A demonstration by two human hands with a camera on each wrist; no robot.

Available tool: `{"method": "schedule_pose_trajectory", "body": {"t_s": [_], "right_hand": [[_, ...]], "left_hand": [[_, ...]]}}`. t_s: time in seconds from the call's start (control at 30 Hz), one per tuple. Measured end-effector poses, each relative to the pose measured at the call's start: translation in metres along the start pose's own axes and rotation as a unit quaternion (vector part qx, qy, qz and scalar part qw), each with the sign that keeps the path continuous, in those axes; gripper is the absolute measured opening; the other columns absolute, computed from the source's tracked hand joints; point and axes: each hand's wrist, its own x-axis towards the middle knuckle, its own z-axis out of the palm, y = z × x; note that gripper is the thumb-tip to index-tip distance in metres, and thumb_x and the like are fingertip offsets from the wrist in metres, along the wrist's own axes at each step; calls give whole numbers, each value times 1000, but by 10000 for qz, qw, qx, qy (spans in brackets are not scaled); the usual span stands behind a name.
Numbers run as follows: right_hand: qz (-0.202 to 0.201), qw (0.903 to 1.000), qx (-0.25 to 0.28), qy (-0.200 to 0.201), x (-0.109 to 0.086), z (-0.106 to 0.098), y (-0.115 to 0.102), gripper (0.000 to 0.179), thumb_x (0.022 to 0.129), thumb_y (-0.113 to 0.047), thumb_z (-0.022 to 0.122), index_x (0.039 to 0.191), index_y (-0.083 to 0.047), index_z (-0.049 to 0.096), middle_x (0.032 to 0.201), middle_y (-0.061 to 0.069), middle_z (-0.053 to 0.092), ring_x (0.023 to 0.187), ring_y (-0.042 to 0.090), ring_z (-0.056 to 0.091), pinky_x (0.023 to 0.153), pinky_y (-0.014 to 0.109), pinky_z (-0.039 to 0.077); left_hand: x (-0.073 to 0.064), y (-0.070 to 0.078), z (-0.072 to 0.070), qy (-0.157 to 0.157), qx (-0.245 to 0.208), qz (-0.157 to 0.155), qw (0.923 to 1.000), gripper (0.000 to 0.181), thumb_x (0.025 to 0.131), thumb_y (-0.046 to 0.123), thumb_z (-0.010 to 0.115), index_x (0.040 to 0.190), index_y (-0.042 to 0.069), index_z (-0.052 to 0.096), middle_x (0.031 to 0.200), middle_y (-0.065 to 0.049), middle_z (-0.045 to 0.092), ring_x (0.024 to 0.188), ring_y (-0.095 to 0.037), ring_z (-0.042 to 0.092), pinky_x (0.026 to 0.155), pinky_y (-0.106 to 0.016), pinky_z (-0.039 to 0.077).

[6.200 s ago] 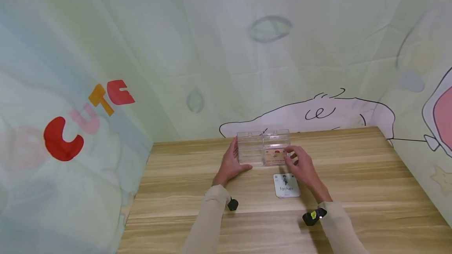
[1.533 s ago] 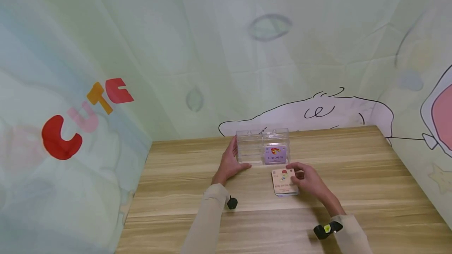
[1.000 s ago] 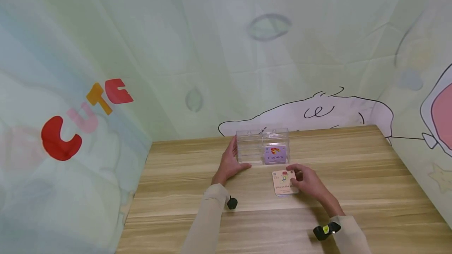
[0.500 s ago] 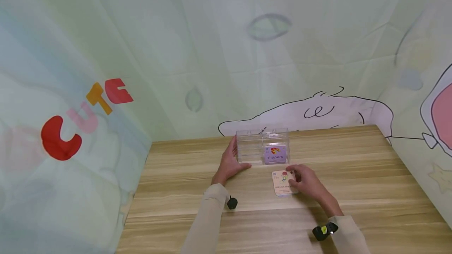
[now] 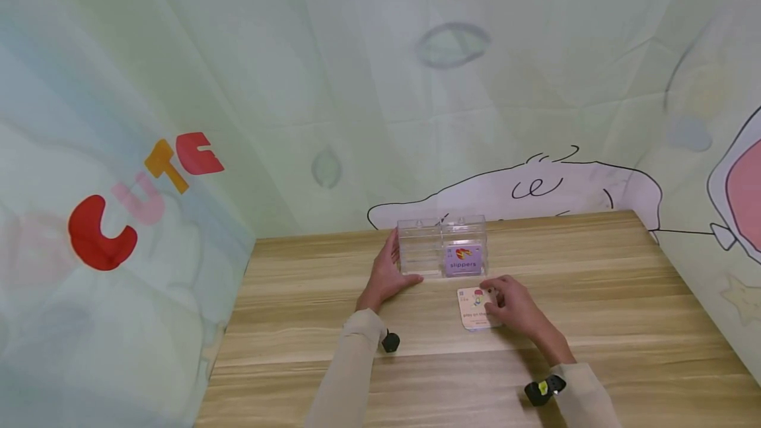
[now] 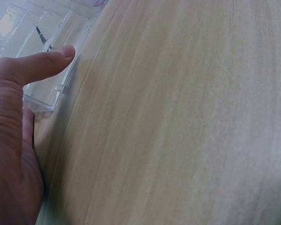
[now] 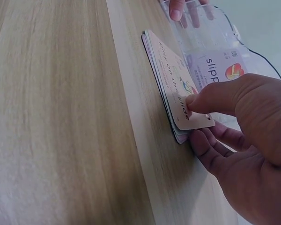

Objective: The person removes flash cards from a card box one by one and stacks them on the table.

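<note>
My left hand (image 5: pixel 386 276) holds the left side of a clear plastic card holder (image 5: pixel 421 248), with its thumb (image 6: pixel 49 64) along the lower front edge. The holder has two columns of stepped slots. A purple "slippers" flashcard (image 5: pixel 463 261) stands in its lower right slot; the left column shows no card. In front of it, my right hand (image 5: pixel 516 306) pinches the right edge of a small stack of flashcards (image 5: pixel 473 314), thumb on top and fingers at the side and below. A peach "play on the slide" card (image 7: pixel 171 75) tops the stack, and other card edges show beneath it.
The wooden table (image 5: pixel 297 335) extends around the hands. Behind its far edge hangs a printed curtain (image 5: pixel 297 84), close to the holder. Black wrist cameras (image 5: pixel 390 341) hang beneath both forearms.
The "play on the slide" card has gone from the holder's right column onto the "father" card's stack, and "slippers" shows in its place. Lately my right hand has shifted slightly left; my left stays put.
</note>
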Motion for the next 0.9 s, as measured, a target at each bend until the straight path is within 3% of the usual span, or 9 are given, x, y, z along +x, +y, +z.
{"method": "schedule_pose_trajectory", "body": {"t_s": [0.9], "right_hand": [[-114,9995,-297,-68,1,4,3,33,89,1,75,122,0,72,118,18,59,92,23,56,76,35,55]], "left_hand": [[-1,2,-1,17,-54,34,10000,129,70,23,99,167,19,14,169,-8,29,150,-26,37,121,-35,35]]}}
